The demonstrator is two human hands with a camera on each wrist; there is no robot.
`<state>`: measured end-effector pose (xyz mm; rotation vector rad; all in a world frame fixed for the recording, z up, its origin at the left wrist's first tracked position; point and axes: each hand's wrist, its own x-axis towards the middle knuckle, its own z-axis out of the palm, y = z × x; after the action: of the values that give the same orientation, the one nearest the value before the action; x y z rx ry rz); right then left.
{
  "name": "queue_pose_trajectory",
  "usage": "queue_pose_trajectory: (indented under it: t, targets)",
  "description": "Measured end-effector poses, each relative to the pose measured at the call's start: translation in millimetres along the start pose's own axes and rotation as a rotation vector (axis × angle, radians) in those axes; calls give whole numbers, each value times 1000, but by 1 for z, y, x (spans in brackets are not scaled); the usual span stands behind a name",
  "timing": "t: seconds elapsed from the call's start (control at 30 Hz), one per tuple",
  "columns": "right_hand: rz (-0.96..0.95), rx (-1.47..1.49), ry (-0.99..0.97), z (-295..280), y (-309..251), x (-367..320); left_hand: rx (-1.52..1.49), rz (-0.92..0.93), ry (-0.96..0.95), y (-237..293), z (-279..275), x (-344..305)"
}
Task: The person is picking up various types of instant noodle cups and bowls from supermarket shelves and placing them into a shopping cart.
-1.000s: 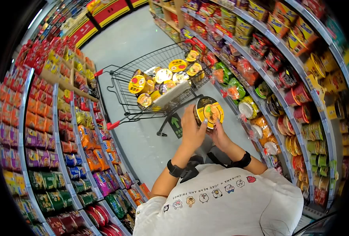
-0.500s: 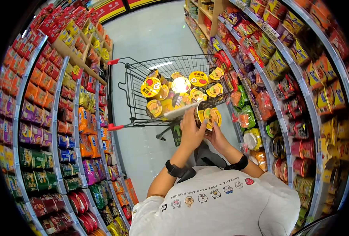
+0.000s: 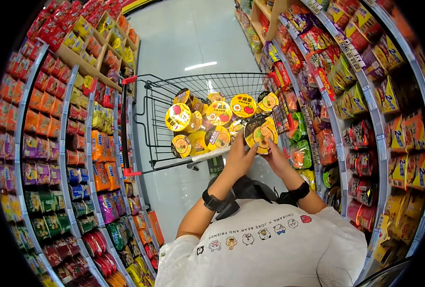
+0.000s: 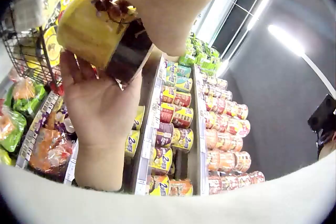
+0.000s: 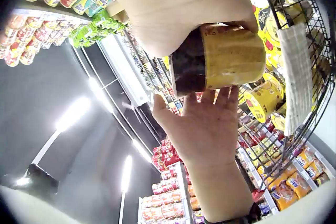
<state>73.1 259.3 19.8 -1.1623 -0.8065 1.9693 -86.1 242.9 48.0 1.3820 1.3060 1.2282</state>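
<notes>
Head view: the left hand and right hand hold a black-and-yellow noodle cup between them, picture lid and long axis facing roughly cameraward, above the shopping cart's near edge.

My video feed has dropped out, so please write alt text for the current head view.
A person's left hand and right hand hold a black-and-yellow tub at the near side of a wire shopping cart. More tubs, mostly yellow, lie inside; shelves of packaged food stand on both sides.
</notes>
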Motion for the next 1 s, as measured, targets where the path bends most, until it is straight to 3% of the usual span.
queue_pose_trajectory:
  t: [0.13, 0.23, 0.37, 0.5, 0.53, 0.67, 0.77, 0.8, 0.93, 1.0]
  targets:
    - [145, -90, -11, 14, -15, 31, 65, 61, 14, -19, -19, 28]
    - [253, -199, -68, 31, -30, 68, 219, -5, 39, -44, -42, 52]
    - [211, -257, -123, 49, -36, 137, 19, -49, 77, -101, -70, 100]
    - [88, -406, -96, 66, -37, 211, -317, -427, 140, -170, -97, 158]
    - [110, -376, -105, 66, -33, 229, -313, -420, 129, -210, -99, 168]
    - [77, -338, -117, 76, -22, 281, -546, -601, 149, -215, -125, 197]
    - [95, -360, -121, 82, -14, 305, -639, -769, 230, -190, -138, 208]
    - [126, -373, -107, 88, -16, 308, -757, -625, 268, -232, -130, 205]
    - [146, -374, -66, 90, -1, 322, -775, -803, 361, -232, -133, 209]
    - [183, -304, -63, 92, 1, 325, -724, -716, 374, -251, -130, 208]
